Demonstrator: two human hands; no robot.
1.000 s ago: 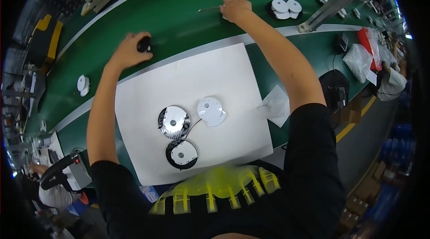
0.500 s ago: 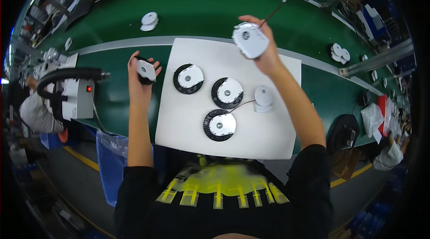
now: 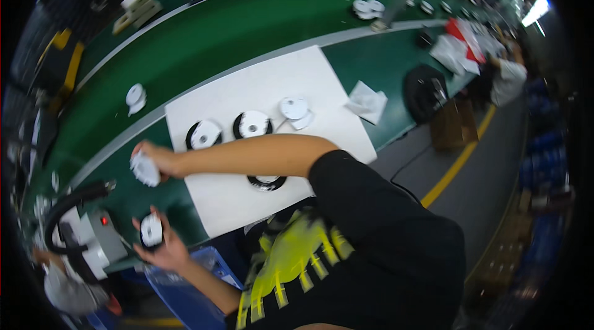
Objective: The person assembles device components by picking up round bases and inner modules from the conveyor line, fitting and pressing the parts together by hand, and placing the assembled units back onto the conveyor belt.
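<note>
My right hand (image 3: 162, 160) reaches across to the left and grips a white round plastic disc part (image 3: 145, 170) by its edge. Closer to me, my left hand (image 3: 170, 253) cradles a black-and-white disc unit (image 3: 151, 231), palm up, its fingers curled round it. On the white mat (image 3: 213, 203) lie two black-rimmed disc units, one on the left (image 3: 205, 136) and one in the middle (image 3: 253, 124). A third disc unit (image 3: 266, 185) is partly covered by my right forearm. A white double-disc part (image 3: 294, 108) rests at the mat's right.
A grey box machine (image 3: 110, 231) with a black bent hose (image 3: 59, 215) stands at the left. Crumpled white wrapping (image 3: 367, 102) lies right of the mat. A blue bin (image 3: 195, 296) sits below the table edge. Other people work at both sides.
The view has turned to the left. My right hand has swung from the mat's far right to its left with the white disc part. My left hand still holds its disc unit.
</note>
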